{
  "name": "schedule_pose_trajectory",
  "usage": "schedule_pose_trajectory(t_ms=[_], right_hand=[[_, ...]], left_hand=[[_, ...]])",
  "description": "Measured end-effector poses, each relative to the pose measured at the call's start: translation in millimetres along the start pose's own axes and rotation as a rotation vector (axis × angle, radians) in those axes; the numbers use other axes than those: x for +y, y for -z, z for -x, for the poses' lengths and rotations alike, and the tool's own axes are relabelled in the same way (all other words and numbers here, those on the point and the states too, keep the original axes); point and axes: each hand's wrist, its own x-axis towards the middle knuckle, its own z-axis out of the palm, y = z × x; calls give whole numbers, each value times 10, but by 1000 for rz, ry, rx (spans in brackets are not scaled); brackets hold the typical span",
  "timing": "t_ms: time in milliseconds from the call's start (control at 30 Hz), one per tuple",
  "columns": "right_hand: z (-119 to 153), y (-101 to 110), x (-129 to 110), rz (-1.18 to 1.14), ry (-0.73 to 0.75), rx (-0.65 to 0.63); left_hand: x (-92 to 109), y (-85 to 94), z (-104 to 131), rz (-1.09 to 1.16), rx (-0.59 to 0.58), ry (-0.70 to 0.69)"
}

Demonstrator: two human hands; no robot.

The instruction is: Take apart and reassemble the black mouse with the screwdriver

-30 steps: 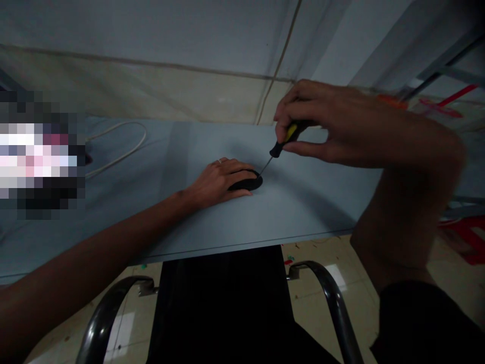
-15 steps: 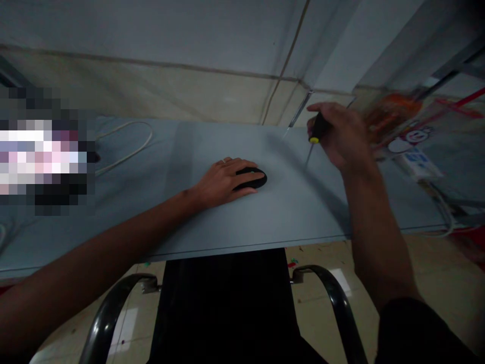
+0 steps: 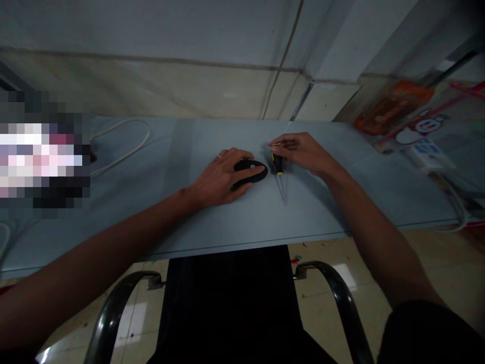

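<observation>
On the grey-blue table [image 3: 227, 227], my left hand [image 3: 223, 179] is wrapped over a black computer mouse [image 3: 253, 173], its fingers along both sides. Just right of the mouse, my right hand [image 3: 299, 150] pinches the top of a black and yellow screwdriver [image 3: 278, 163] between thumb and fingers. The screwdriver's metal shaft slants down toward the table's front edge, its tip at or just above the surface; contact is hard to tell.
A white cable [image 3: 146, 139] loops at the left beside a blurred-out area. At the right are an orange package [image 3: 396, 106], a clear bag with stickers and a white power strip [image 3: 428, 154]. A black chair with metal armrests [image 3: 339, 298] stands in front.
My right hand has moved left and down with the screwdriver, from above the table's right part to beside the mouse. My left hand remains on the mouse, nearly unmoved.
</observation>
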Motion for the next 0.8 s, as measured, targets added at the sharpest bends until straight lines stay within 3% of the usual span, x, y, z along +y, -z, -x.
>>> schedule_pose_trajectory(t_ms=[167, 300, 467, 800], right_hand=[[6, 14, 2, 201, 48, -25], [69, -6, -130, 319, 298, 45], [137, -75, -298, 273, 520, -209], [158, -111, -234, 380, 576, -293]], left_hand=[[9, 20, -28, -14, -53, 32], [20, 34, -39, 5, -58, 60], [16, 12, -31, 102, 16, 70], [-7, 21, -32, 84, 40, 110]])
